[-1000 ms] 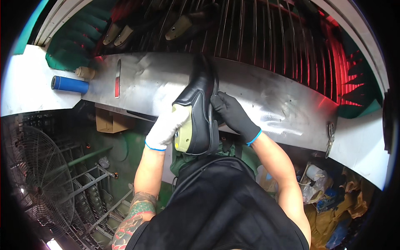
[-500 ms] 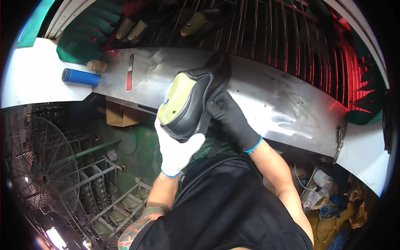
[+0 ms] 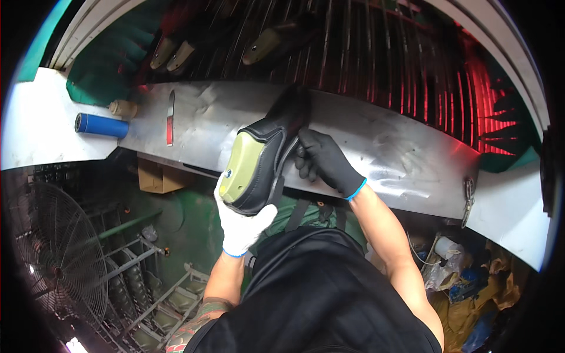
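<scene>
A black shoe [image 3: 268, 159] with a yellow-green shoe last [image 3: 244, 165] inside it is held tilted over the near edge of the metal shelf, toe pointing away. My left hand [image 3: 242, 226], in a white glove, is closed round the heel end from below. A dark sole [image 3: 286, 160] runs along the shoe's right side. My right hand [image 3: 326, 159], in a black glove, pinches the edge of that sole near the middle with thumb and forefinger; its other fingers are curled. The exact contact is partly hidden by the dark glove.
Behind the metal shelf [image 3: 376, 135] runs a red-lit rack of bars, with more shoes on lasts [image 3: 263, 46]. A blue cylinder [image 3: 101, 125] and a red-handled blade [image 3: 170, 120] lie at the left. A large fan [image 3: 59, 259] stands lower left. A carton [image 3: 160, 175] sits under the shelf.
The shoe has turned a little, showing more of its sole edge on the right. My right hand's fingers have opened out slightly from a tighter curl. The whole view has shifted somewhat.
</scene>
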`<state>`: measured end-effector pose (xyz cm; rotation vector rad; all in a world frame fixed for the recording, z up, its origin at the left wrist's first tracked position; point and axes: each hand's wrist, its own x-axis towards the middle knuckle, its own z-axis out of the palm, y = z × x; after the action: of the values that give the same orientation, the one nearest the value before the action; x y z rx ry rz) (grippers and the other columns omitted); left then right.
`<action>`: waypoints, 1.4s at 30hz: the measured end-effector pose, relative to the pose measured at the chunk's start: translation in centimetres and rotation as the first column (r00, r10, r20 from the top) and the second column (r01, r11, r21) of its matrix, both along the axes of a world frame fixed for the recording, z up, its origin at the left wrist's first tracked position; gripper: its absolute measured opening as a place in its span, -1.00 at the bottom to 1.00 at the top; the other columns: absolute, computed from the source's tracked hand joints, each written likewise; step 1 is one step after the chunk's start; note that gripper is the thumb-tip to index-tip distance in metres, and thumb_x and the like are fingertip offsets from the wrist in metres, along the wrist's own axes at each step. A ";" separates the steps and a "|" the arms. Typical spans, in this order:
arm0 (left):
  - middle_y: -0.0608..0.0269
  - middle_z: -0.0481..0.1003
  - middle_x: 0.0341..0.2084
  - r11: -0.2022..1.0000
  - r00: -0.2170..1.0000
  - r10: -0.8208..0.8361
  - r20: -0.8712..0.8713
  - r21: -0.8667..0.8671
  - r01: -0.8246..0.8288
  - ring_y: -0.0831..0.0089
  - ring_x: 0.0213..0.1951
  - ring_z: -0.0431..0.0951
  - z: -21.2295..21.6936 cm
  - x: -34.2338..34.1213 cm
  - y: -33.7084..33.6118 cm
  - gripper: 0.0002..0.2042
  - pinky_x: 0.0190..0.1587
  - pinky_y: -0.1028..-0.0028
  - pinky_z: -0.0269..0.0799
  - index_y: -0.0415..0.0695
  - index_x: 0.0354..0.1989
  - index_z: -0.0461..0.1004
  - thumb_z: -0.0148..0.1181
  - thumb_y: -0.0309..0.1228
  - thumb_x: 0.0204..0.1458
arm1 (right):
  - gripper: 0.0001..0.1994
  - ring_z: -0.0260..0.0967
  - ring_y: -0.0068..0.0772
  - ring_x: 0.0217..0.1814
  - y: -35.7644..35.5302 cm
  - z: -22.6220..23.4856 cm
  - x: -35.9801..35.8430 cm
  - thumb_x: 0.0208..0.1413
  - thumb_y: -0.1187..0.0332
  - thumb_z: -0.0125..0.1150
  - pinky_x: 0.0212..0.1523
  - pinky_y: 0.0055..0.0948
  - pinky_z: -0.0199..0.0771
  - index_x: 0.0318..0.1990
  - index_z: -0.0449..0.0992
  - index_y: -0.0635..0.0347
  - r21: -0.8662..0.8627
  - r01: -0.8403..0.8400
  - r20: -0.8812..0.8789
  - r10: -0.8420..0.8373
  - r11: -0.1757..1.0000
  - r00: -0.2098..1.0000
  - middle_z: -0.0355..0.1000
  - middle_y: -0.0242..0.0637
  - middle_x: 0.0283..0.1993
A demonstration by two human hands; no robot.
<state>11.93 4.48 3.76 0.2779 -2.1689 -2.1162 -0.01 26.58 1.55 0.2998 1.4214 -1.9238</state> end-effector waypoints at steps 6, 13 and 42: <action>-0.02 0.33 0.29 0.996 0.999 0.027 -0.038 0.084 -0.024 0.17 0.30 0.42 1.2 -0.3 1.9 0.07 0.36 0.20 0.37 -0.23 0.50 0.01 0.63 -0.50 -0.19 | -0.52 0.55 -0.41 0.01 -1.3 1.2 3.6 0.44 0.08 0.16 0.02 -0.32 0.65 0.22 0.35 0.33 -0.019 -0.027 -0.199 0.023 0.999 0.980 0.52 -0.20 0.01; -0.17 0.51 0.22 0.812 0.764 -0.541 -0.351 -0.455 0.365 -0.06 0.25 0.50 2.2 -2.1 2.0 -0.48 0.33 0.06 0.38 -0.20 0.10 0.61 0.48 -0.43 -0.14 | -0.29 0.43 -0.28 0.31 2.4 4.3 8.3 0.24 0.21 0.31 0.33 -0.27 0.44 0.46 0.21 0.33 -0.224 0.120 0.000 -0.123 0.967 0.992 0.43 -0.15 0.30; -0.43 0.50 0.07 0.464 0.724 -0.348 -0.596 0.561 0.685 -0.27 0.09 0.54 5.6 -14.5 5.1 -0.48 0.17 -0.21 0.48 -0.17 0.05 0.47 0.07 0.11 0.32 | 0.23 -0.03 -0.04 0.66 9.6 4.7 5.6 -0.40 0.23 0.44 0.63 -0.17 -0.09 0.59 -0.03 0.27 0.229 -0.229 -0.618 0.324 0.946 0.716 0.07 0.00 0.58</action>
<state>-2.53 9.59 9.34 -0.8751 -1.0588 -2.9750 5.59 36.16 6.23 -0.5695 1.9135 -1.7422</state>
